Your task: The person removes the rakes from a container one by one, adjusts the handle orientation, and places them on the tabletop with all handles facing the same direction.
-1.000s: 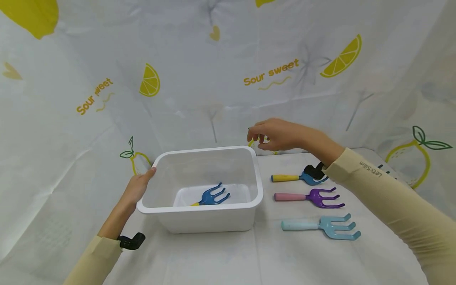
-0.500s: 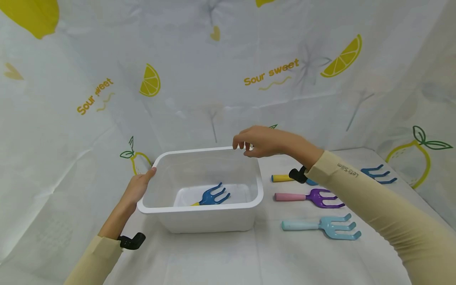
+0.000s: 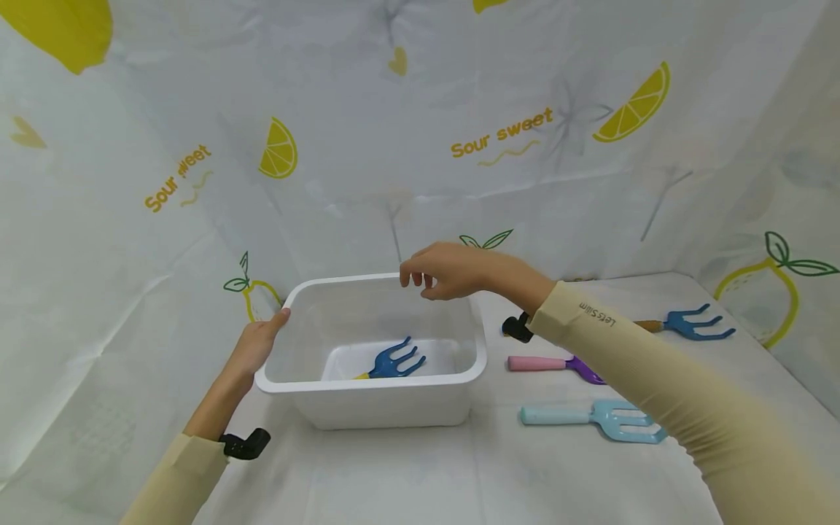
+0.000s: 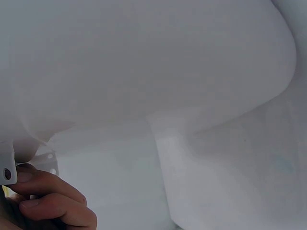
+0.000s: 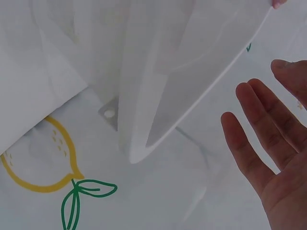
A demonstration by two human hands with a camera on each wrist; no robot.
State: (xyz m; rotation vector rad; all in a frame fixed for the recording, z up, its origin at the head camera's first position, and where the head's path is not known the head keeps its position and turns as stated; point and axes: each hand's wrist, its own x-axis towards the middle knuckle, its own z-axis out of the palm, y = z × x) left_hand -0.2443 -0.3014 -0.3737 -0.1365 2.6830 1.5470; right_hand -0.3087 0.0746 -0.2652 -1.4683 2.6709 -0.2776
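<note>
A white plastic tub [image 3: 387, 403] stands on the table. My left hand [image 3: 257, 345] grips its left rim, thumb over the edge; in the left wrist view the curled fingers [image 4: 53, 189] hook beneath the rim. Inside lies a blue hand rake [image 3: 390, 362], its yellow handle mostly hidden by the front wall. My right hand [image 3: 449, 270] is over the tub's back rim and holds nothing, its fingers loosely bent. In the right wrist view, that hand's fingers [image 5: 268, 129] are spread beside the tub's rim [image 5: 206, 103].
Right of the tub lie a light blue hand rake [image 3: 558, 415], a purple one with a pink handle [image 3: 537, 363] and a blue one [image 3: 695, 322] at the far right. The right sleeve [image 3: 630, 357] covers parts of these. A lemon-print cloth [image 3: 341, 219] hangs behind.
My right hand has moved left and slightly down, from beyond the tub's right back corner to over its back rim. The left hand keeps its grip on the tub.
</note>
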